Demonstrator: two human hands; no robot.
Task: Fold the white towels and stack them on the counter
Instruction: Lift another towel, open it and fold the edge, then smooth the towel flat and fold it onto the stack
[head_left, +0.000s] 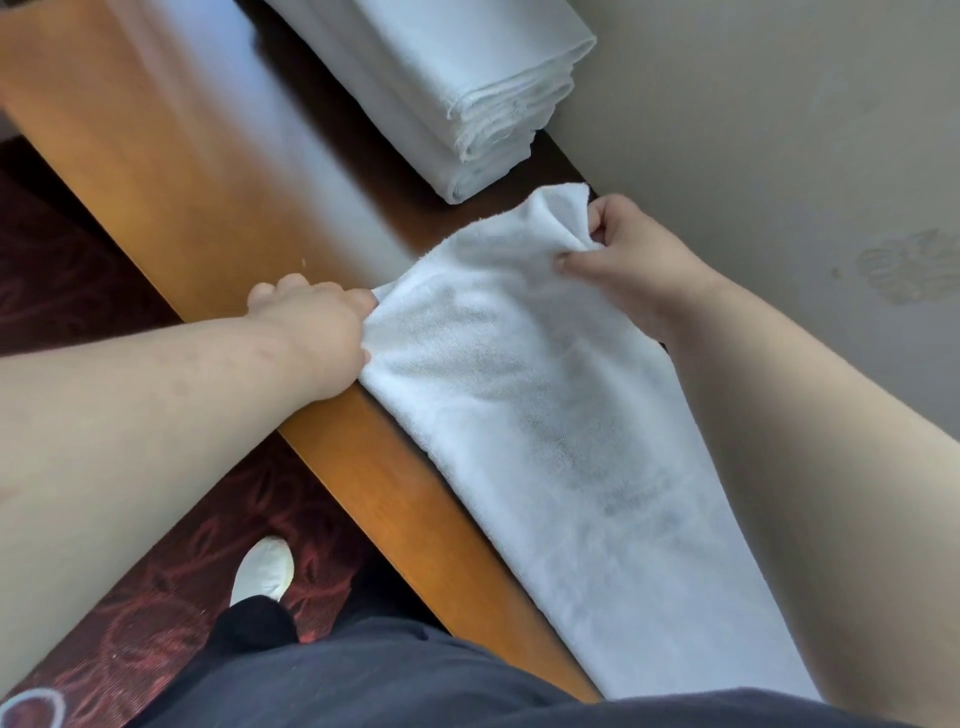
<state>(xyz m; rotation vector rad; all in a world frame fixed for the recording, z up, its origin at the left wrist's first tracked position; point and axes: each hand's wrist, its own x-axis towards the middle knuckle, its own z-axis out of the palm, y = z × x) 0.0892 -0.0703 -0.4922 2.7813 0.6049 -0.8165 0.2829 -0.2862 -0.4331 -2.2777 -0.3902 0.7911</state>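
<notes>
Beyond the pinched corners, a stack of folded towels (467, 98) already sits on the counter (208, 171). Between the hands, one long towel (545, 415) lies flat along it, seemingly folded lengthwise only; left hand (317, 332) and right hand (623, 260) each pinch a far corner, cross-folds and stacking remain

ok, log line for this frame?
step: folding | left hand: grips towel near corner | right hand: pinches far corner | folded stack: on counter
</notes>
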